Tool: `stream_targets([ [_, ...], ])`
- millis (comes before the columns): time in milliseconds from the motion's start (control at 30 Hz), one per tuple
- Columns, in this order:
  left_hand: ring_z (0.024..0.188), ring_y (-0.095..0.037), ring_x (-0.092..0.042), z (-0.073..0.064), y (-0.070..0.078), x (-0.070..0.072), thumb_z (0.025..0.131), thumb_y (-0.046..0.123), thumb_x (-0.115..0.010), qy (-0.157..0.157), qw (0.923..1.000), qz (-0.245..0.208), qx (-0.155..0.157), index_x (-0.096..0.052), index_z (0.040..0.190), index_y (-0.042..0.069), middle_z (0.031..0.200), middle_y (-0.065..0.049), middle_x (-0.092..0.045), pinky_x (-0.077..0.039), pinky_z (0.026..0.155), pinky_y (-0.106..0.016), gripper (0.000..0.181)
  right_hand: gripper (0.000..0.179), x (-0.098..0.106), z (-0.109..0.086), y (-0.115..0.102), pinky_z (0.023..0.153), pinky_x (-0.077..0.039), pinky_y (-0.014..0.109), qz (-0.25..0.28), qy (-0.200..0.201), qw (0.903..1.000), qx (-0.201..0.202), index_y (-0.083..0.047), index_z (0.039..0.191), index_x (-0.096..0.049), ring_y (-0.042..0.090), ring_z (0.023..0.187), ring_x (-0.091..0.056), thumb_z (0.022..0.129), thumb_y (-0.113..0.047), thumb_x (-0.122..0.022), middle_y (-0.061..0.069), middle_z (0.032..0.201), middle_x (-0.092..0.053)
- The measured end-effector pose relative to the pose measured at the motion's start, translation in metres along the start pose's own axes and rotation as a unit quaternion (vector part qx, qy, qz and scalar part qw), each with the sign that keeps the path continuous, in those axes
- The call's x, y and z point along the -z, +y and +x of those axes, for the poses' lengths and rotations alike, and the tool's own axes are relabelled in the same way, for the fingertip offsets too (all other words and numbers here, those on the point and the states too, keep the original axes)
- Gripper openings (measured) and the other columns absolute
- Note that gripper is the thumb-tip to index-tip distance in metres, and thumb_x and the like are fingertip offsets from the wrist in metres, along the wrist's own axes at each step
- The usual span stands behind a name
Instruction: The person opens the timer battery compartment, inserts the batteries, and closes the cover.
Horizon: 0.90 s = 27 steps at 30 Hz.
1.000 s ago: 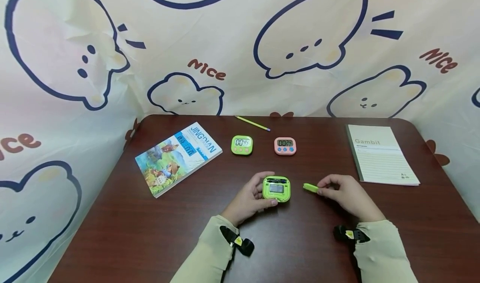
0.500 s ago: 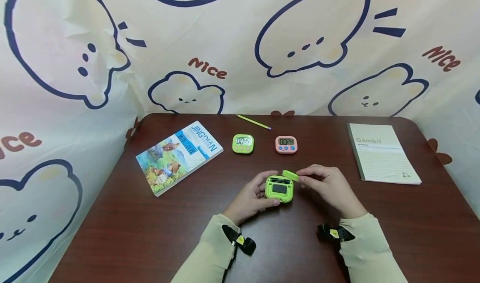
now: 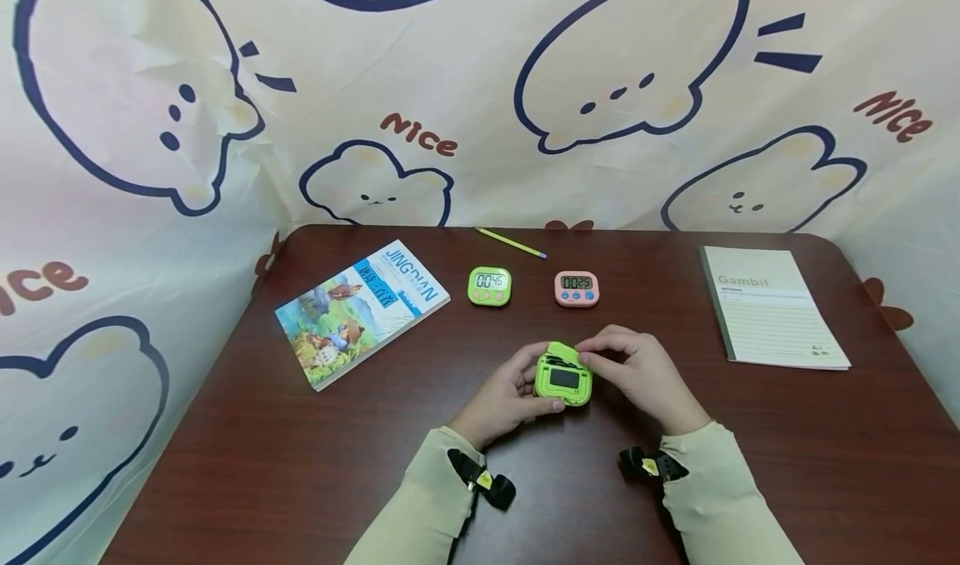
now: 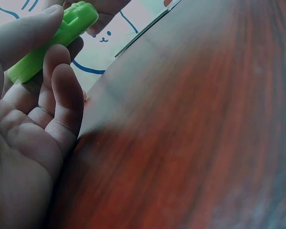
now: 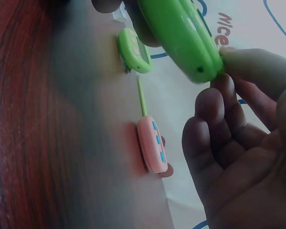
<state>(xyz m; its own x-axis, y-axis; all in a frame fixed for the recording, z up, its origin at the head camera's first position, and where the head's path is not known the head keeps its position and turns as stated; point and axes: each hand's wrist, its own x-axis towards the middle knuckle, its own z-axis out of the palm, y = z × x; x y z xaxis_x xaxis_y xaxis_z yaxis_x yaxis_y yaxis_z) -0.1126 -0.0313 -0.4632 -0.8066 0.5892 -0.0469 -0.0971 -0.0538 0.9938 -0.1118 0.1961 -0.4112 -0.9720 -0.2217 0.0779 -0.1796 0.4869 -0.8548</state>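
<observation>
My left hand [image 3: 495,398] holds a green digital timer [image 3: 564,388] above the table, thumb at its near edge and forefinger at its far edge. The timer's back faces up, showing a dark rectangular panel and a dark battery slot along the far side. With thumb and forefinger, my right hand [image 3: 647,375] pinches a small green battery cover [image 3: 559,349] at a slant over that slot. In the left wrist view the timer [image 4: 52,45] is edge-on under the thumb. The right wrist view shows its rounded edge [image 5: 183,38] right at the right fingertips.
Behind the hands stand another green timer [image 3: 489,287] and a pink timer [image 3: 577,289], both with lit displays. A yellow-green pencil [image 3: 512,242] lies at the table's back edge. A picture-covered book [image 3: 360,315] lies left, a notebook [image 3: 776,315] right, on the dark wooden table [image 3: 300,482].
My right hand has moved left, bringing the battery cover from beside the timer onto its far edge over the slot. The left hand keeps its hold on the timer, nearly still.
</observation>
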Motion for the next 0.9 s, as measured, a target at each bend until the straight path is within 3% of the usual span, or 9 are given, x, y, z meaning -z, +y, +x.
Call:
stream_targets([
  [333,0.111,-0.018,-0.066,-0.0006,-0.0012,0.0030,0.087,-0.005,-0.074,-0.014,0.9997,-0.006,-0.018,-0.036,0.153,0.010,0.134,-0.015,-0.063,-0.054,0.092,-0.028,0.077,0.012,-0.0030,0.0031,-0.0009,0.076,-0.050,0.025,-0.038,-0.003,0.9988,0.032,-0.018,0.100,-0.079,0.011,0.088,-0.061,0.091,-0.011,-0.075,-0.009,0.091,-0.067],
  [567,0.110,-0.018,-0.066,-0.0023,0.0022,0.0025,0.088,-0.004,-0.074,-0.008,0.9999,-0.010,-0.002,-0.035,0.154,0.012,0.131,-0.012,-0.065,-0.055,0.089,-0.027,0.078,0.012,-0.0022,0.0095,-0.0049,0.075,-0.053,0.029,-0.091,-0.013,0.9948,0.043,-0.016,0.099,-0.079,0.011,0.086,-0.061,0.090,-0.010,-0.076,-0.009,0.091,-0.068],
  [900,0.108,-0.017,-0.067,-0.0007,0.0023,-0.0016,0.088,-0.006,-0.072,-0.013,0.9998,-0.011,-0.009,-0.035,0.153,0.010,0.130,-0.016,-0.065,-0.055,0.089,-0.027,0.077,0.012,-0.0012,0.0044,-0.0023,0.079,-0.054,0.033,-0.091,0.007,0.9951,0.037,-0.017,0.099,-0.079,0.011,0.088,-0.062,0.089,-0.009,-0.076,-0.010,0.092,-0.068],
])
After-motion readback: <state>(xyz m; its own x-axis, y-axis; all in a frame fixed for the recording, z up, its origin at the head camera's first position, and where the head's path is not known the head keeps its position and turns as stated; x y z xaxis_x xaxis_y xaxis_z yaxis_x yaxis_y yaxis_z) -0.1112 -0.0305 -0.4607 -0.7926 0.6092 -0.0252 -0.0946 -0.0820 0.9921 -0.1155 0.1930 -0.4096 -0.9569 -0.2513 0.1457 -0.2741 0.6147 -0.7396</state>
